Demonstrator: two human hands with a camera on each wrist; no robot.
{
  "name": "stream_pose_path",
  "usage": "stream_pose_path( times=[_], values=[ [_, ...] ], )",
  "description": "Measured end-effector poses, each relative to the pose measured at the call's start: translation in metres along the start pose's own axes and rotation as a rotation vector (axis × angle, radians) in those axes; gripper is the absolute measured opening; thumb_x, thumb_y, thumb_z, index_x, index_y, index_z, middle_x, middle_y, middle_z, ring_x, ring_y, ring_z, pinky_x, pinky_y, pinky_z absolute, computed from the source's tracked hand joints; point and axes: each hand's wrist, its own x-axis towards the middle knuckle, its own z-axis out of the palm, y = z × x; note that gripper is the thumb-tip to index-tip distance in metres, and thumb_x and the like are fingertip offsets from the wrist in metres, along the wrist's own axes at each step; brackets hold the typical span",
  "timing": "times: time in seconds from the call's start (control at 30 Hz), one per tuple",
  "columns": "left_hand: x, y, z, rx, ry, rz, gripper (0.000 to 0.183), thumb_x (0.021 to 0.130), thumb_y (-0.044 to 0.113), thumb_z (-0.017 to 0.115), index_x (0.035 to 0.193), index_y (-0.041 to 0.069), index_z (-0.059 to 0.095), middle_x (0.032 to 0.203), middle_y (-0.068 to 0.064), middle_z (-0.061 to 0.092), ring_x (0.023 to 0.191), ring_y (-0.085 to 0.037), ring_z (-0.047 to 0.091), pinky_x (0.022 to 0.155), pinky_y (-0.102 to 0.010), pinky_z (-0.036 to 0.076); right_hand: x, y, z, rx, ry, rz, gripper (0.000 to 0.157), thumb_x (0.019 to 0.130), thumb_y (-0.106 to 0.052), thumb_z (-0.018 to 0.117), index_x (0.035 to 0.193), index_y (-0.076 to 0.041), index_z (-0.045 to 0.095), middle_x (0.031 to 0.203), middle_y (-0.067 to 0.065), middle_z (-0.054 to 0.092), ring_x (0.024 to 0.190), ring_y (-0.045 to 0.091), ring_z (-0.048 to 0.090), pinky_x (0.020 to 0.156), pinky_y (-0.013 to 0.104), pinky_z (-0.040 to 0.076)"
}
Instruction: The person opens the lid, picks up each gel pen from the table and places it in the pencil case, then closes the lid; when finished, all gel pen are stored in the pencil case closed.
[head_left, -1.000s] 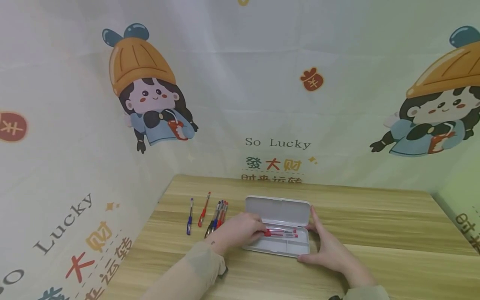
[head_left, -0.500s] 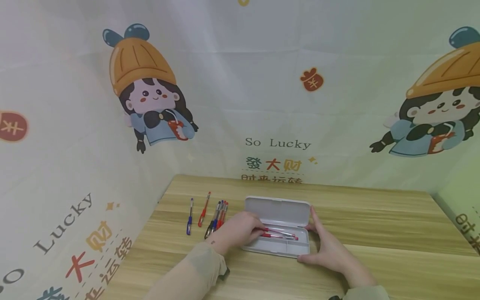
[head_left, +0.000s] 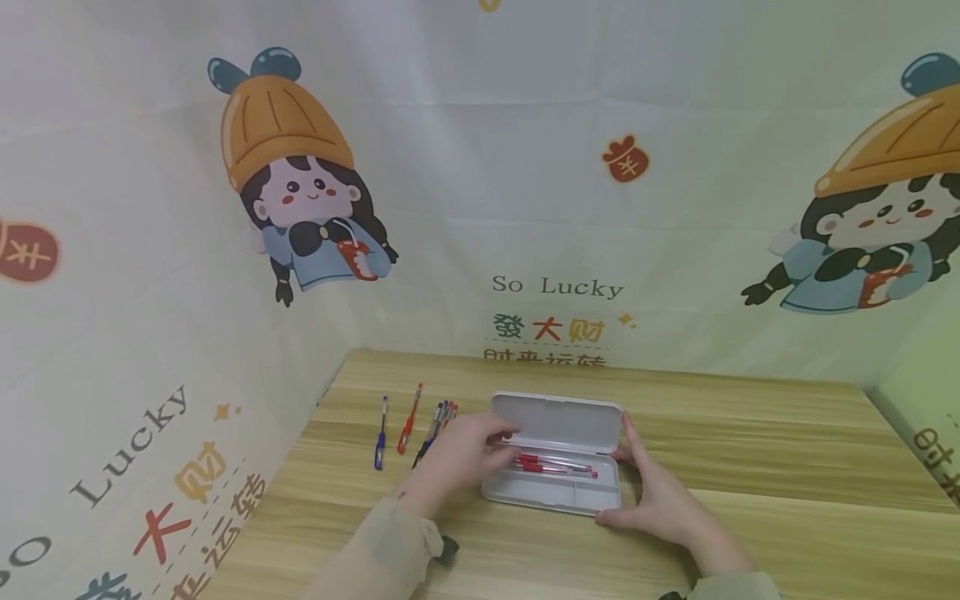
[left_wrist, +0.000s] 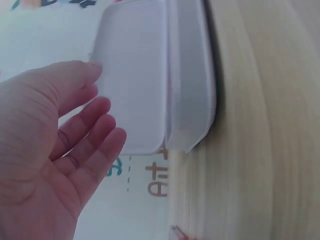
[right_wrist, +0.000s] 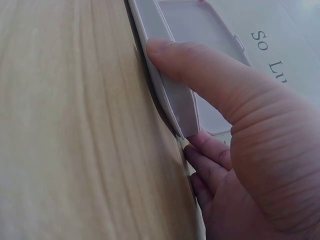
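Note:
A white pencil case [head_left: 557, 423] lies on the table with its lid raised. Two red pens [head_left: 547, 468] lie lengthwise in its long rear compartment. Over the left end of the case hovers my left hand [head_left: 467, 454]; in the left wrist view the fingers of this left hand [left_wrist: 65, 135] are loosely bent, with nothing between them and the thumb. My right hand [head_left: 663, 493] holds the right end of the case. In the right wrist view the thumb of my right hand [right_wrist: 240, 115] presses the front wall, and its other fingers are behind the end.
On the table [head_left: 750, 467], left of the case, lie a blue pen [head_left: 380, 437], a red pen [head_left: 409, 421] and a small bunch of pens [head_left: 433, 427] partly hidden by my left hand. A printed cloth [head_left: 450, 208] hangs behind the table.
My left hand has let go of the red pens and risen up and left from the case. The pens have shifted slightly inside it. My right hand keeps its hold.

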Motion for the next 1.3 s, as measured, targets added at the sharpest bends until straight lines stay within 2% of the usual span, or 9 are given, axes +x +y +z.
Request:
stream_pose_path(
  times=[0.1, 0.23, 0.37, 0.47, 0.67, 0.97, 1.17, 1.3],
  values=[
    [-0.005, -0.005, -0.003, -0.057, 0.077, -0.04, 0.034, 0.102, 0.026, 0.078, 0.133, 0.013, 0.078, 0.126, -0.004, 0.081, 0.111, -0.018, 0.077, 0.099, -0.038, 0.065, 0.0, 0.0, 0.0, -0.002, -0.002, 0.0, 0.16, 0.07, -0.039, 0.104, 0.177, -0.021, -0.013, 0.153, 0.021, 0.065, 0.151, 0.052, 0.051, 0.126, 0.076, 0.032],
    [-0.01, -0.015, -0.008, -0.122, 0.201, -0.092, 0.034, 0.102, 0.02, 0.079, 0.134, 0.009, 0.077, 0.118, -0.006, 0.081, 0.105, -0.019, 0.076, 0.095, -0.039, 0.066, -0.001, -0.002, -0.001, -0.007, 0.002, -0.019, 0.159, 0.071, -0.04, 0.104, 0.177, -0.017, -0.012, 0.152, 0.02, 0.066, 0.15, 0.051, 0.052, 0.126, 0.075, 0.033],
    [-0.015, -0.026, -0.015, -0.123, 0.307, -0.141, 0.038, 0.1, 0.018, 0.08, 0.137, 0.009, 0.076, 0.111, -0.007, 0.081, 0.097, -0.019, 0.077, 0.09, -0.038, 0.067, -0.002, -0.003, -0.002, -0.018, 0.015, -0.027, 0.159, 0.071, -0.038, 0.104, 0.177, -0.015, -0.011, 0.15, 0.018, 0.068, 0.148, 0.047, 0.055, 0.125, 0.073, 0.036],
    [-0.019, -0.037, -0.022, -0.103, 0.342, -0.18, 0.04, 0.101, 0.02, 0.08, 0.139, 0.008, 0.074, 0.11, -0.007, 0.081, 0.095, -0.019, 0.078, 0.088, -0.038, 0.067, -0.002, -0.004, -0.001, -0.017, 0.019, -0.02, 0.158, 0.071, -0.037, 0.105, 0.177, -0.015, -0.011, 0.151, 0.018, 0.068, 0.147, 0.045, 0.056, 0.124, 0.073, 0.037],
    [-0.027, -0.061, -0.033, -0.099, 0.406, -0.274, 0.043, 0.1, 0.02, 0.08, 0.14, 0.005, 0.073, 0.11, -0.012, 0.08, 0.097, -0.026, 0.079, 0.087, -0.043, 0.068, -0.002, -0.003, 0.001, 0.0, 0.021, -0.026, 0.157, 0.071, -0.035, 0.104, 0.177, -0.016, -0.011, 0.153, 0.024, 0.065, 0.148, 0.052, 0.054, 0.124, 0.076, 0.034],
    [-0.04, -0.092, -0.035, -0.088, 0.416, -0.476, 0.052, 0.101, 0.027, 0.077, 0.147, 0.003, 0.067, 0.121, -0.017, 0.079, 0.106, -0.033, 0.078, 0.094, -0.052, 0.065, 0.0, -0.003, 0.002, 0.024, 0.036, -0.01, 0.158, 0.069, -0.033, 0.105, 0.178, -0.019, -0.009, 0.153, 0.026, 0.065, 0.148, 0.054, 0.053, 0.126, 0.079, 0.028],
    [-0.048, -0.104, -0.039, 0.024, 0.4, -0.585, 0.057, 0.1, 0.029, 0.078, 0.148, 0.002, 0.065, 0.124, -0.02, 0.079, 0.1, -0.033, 0.076, 0.091, -0.053, 0.063, 0.0, -0.003, 0.002, 0.034, 0.041, -0.005, 0.158, 0.068, -0.033, 0.106, 0.178, -0.018, -0.006, 0.153, 0.027, 0.064, 0.148, 0.056, 0.053, 0.125, 0.081, 0.025],
    [-0.052, -0.109, -0.04, 0.084, 0.369, -0.643, 0.061, 0.099, 0.031, 0.077, 0.149, 0.0, 0.064, 0.12, -0.022, 0.079, 0.095, -0.034, 0.074, 0.087, -0.053, 0.063, 0.0, -0.003, 0.002, 0.039, 0.053, -0.004, 0.154, 0.067, -0.032, 0.106, 0.177, -0.016, 0.0, 0.152, 0.027, 0.065, 0.147, 0.056, 0.054, 0.125, 0.082, 0.024]
  ],
)
